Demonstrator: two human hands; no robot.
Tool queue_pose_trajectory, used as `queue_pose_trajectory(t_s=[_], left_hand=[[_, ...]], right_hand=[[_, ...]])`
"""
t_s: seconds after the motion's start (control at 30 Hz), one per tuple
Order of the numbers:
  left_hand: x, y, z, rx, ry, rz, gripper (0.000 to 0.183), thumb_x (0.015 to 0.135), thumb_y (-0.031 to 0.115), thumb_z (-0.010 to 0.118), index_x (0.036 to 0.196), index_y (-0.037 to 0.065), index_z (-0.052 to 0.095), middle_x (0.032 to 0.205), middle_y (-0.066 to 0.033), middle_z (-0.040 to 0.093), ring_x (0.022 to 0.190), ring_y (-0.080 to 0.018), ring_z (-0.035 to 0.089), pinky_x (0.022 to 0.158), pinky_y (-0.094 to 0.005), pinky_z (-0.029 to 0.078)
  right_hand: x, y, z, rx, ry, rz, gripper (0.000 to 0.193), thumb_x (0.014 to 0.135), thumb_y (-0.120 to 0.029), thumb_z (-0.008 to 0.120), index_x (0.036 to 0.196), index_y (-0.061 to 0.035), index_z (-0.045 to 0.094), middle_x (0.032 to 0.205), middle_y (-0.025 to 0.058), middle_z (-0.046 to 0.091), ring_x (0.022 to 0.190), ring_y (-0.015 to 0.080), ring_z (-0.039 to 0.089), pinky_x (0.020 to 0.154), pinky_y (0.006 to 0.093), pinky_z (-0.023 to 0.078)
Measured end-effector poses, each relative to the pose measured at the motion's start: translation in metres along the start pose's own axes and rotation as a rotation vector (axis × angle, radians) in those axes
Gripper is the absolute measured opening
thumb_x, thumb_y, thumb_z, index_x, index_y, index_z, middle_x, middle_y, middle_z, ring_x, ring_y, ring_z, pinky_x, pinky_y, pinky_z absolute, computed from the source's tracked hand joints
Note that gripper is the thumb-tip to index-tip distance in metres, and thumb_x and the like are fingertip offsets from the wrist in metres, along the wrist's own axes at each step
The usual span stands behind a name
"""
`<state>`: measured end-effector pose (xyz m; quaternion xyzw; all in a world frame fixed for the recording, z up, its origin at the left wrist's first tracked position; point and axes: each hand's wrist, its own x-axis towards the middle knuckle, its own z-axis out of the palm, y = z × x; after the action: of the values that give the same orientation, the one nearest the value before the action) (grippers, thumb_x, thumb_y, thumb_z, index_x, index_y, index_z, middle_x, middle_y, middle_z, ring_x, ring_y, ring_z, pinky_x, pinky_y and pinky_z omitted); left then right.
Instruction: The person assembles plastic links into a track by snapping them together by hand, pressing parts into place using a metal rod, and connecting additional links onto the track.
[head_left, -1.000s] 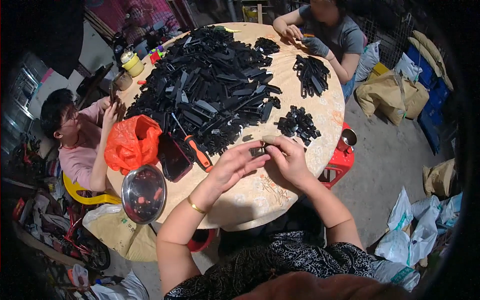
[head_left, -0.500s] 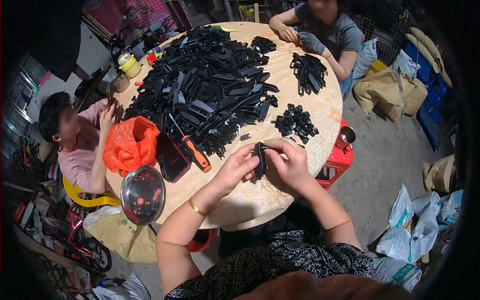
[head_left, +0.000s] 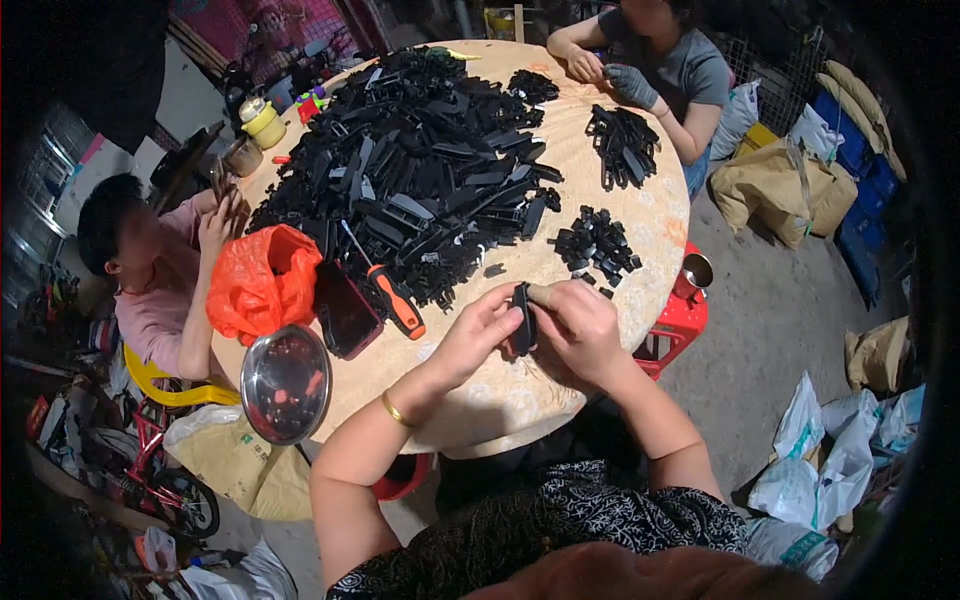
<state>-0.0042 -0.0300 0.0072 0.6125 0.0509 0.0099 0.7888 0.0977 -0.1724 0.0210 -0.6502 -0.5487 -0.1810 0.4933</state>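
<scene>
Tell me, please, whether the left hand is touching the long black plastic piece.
Touching: the head view shows the left hand holding the long black plastic piece, with the thumb lying against its left side.

The part [head_left: 521, 328] is black, the bag [head_left: 252, 295] orange-red, the tablecloth [head_left: 655, 215] floral beige.

This looks like a makeshift workshop. A heap of black parts [head_left: 410, 190] covers much of the round table [head_left: 656, 225] at centre, with stuffed sacks [head_left: 770, 190] at right and a red bicycle [head_left: 184, 498] at lower left.
</scene>
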Motion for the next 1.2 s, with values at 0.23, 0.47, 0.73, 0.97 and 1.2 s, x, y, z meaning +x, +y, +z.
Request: queue_pose_trajectory(t_s=[0.23, 0.47, 0.73, 0.97, 1.2], left_hand=[[-0.001, -0.005, 0.004, 0.008, 0.086, 0.016, 0.037, 0.093, 0.022, 0.046, 0.126, 0.006, 0.043, 0.072, 0.0007, 0.055, 0.056, -0.0048, 0.051, 0.051, -0.0183, 0.042], [0.003, -0.007, 0.009, -0.002, 0.030, -0.104, 0.039, 0.093, 0.023, 0.045, 0.127, 0.006, 0.041, 0.079, -0.0017, 0.056, 0.058, -0.0061, 0.053, 0.051, -0.0184, 0.045], [0.011, 0.028, -0.023, 1.266, 0.568, 0.547, 0.021, 0.079, 0.015, 0.059, 0.094, 0.001, 0.060, 0.089, -0.0164, 0.057, 0.080, -0.0324, 0.055, 0.072, -0.0384, 0.045], [0.014, 0.035, -0.074, 1.644, 0.888, 0.376, 0.024, 0.069, 0.012, 0.068, 0.088, 0.001, 0.059, 0.088, -0.0141, 0.054, 0.085, -0.0311, 0.050, 0.071, -0.0385, 0.044], [0.012, 0.036, -0.072, 1.555, 0.837, 0.429, 0.022, 0.070, 0.010, 0.067, 0.086, -0.001, 0.058, 0.084, -0.0163, 0.054, 0.083, -0.0327, 0.051, 0.070, -0.0403, 0.044]], right_hand=[[-0.003, -0.002, -0.008, 0.030, -0.197, 0.010, 0.027, 0.074, -0.007, 0.062, 0.100, 0.0005, 0.058, 0.083, 0.0129, 0.056, 0.073, 0.0284, 0.056, 0.063, 0.0348, 0.046], [-0.012, -0.007, -0.007, -0.048, -0.196, -0.004, 0.038, 0.073, -0.012, 0.064, 0.107, 0.0015, 0.055, 0.081, 0.0138, 0.054, 0.072, 0.0288, 0.054, 0.064, 0.0363, 0.045], [-0.006, -0.013, 0.001, -0.078, -0.276, 0.252, 0.036, 0.070, -0.008, 0.059, 0.105, -0.0001, 0.055, 0.077, 0.0171, 0.054, 0.070, 0.0325, 0.055, 0.063, 0.0392, 0.046], [-0.001, -0.026, 0.010, -0.063, -0.613, 0.288, 0.030, 0.077, -0.020, 0.059, 0.101, -0.0020, 0.058, 0.077, 0.0186, 0.057, 0.072, 0.0349, 0.058, 0.064, 0.0400, 0.048], [0.005, 0.025, -0.029, -0.366, -0.285, 0.340, 0.016, 0.079, -0.018, 0.060, 0.086, -0.0053, 0.065, 0.074, 0.0127, 0.057, 0.070, 0.0302, 0.057, 0.061, 0.0387, 0.047]])
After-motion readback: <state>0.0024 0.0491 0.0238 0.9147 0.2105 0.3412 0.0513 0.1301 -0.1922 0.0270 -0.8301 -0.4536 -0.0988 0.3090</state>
